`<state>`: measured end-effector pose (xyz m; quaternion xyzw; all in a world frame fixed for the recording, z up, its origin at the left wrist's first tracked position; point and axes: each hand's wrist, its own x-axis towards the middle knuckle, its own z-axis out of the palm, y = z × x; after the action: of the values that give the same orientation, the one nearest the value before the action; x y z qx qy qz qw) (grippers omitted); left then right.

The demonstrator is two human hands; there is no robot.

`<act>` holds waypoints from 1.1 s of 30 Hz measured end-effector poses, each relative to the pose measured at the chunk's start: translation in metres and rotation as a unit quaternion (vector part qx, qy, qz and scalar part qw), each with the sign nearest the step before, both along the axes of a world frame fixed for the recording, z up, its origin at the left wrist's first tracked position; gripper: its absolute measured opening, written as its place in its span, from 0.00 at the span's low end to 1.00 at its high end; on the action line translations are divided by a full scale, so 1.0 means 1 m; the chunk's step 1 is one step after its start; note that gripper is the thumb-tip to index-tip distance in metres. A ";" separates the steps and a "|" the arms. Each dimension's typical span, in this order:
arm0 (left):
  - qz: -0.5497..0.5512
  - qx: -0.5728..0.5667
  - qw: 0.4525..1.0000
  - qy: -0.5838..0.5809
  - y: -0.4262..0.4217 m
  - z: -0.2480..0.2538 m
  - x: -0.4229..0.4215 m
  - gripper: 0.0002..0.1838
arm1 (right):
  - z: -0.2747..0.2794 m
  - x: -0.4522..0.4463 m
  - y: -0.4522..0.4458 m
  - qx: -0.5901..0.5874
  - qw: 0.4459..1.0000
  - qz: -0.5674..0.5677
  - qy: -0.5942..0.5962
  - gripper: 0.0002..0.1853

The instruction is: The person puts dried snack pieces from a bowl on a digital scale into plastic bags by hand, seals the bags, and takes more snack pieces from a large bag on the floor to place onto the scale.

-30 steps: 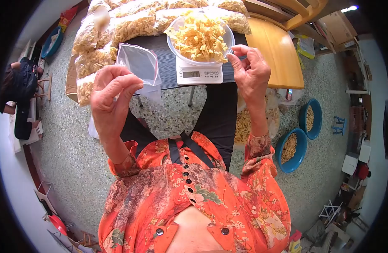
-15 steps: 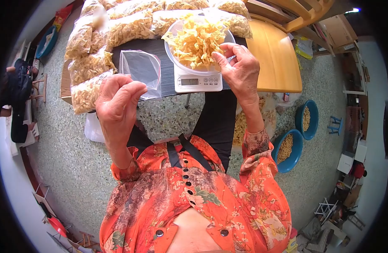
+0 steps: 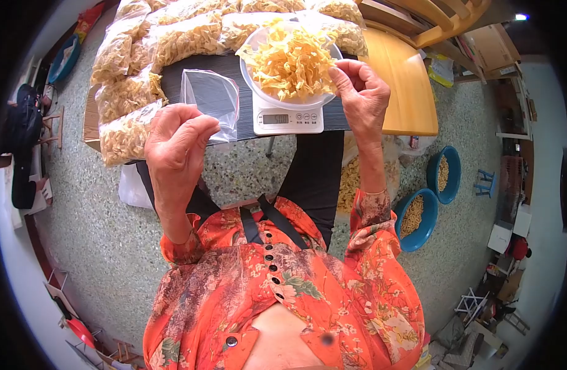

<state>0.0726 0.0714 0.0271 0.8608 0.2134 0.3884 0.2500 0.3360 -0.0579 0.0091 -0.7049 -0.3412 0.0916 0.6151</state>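
A clear plastic bag (image 3: 212,102), its mouth standing partly open, is pinched at the near edge by my left hand (image 3: 180,139). To its right, a white kitchen scale (image 3: 288,126) with a lit display carries a translucent bowl (image 3: 254,85). Curly, pale yellow dried strips (image 3: 289,58) are heaped above the bowl's rim. My right hand (image 3: 365,95) is at the bowl's right rim, thumb and fingers curled together. Whether a small piece sits between those fingertips is hidden.
Filled bags of dried strips (image 3: 188,46) line the table's back and left side. A wooden stool top (image 3: 397,86) adjoins on the right. Blue basins (image 3: 428,228) with pale pieces and a blue stool (image 3: 485,184) stand on the speckled floor.
My right hand has drawn back to the right from the heap to the bowl's rim. My left hand and the plastic bag have shifted slightly right. The display digits look different.
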 end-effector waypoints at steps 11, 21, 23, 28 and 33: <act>-0.007 0.014 1.000 -0.008 -0.002 -0.001 0.004 0.09 | 0.017 0.004 0.010 -0.124 0.973 0.057 -0.184 0.18; -0.006 0.021 1.000 0.000 0.000 -0.005 0.003 0.10 | 0.012 0.015 0.018 -0.111 0.942 0.082 -0.305 0.13; -0.003 0.020 1.000 -0.002 0.000 -0.008 0.002 0.10 | 0.014 0.013 0.018 -0.096 0.951 0.070 -0.286 0.12; -0.008 -0.010 1.000 -0.002 -0.001 -0.010 0.003 0.11 | 0.012 0.016 0.018 -0.041 0.976 0.041 -0.209 0.09; -0.011 -0.013 1.000 -0.008 -0.002 -0.011 0.004 0.11 | 0.013 0.022 0.019 0.089 0.988 0.067 0.108 0.12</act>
<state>0.0766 0.0696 0.0164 0.8565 0.2072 0.3898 0.2674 0.3578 -0.0386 0.0217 -0.6089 -0.3259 0.1774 0.7011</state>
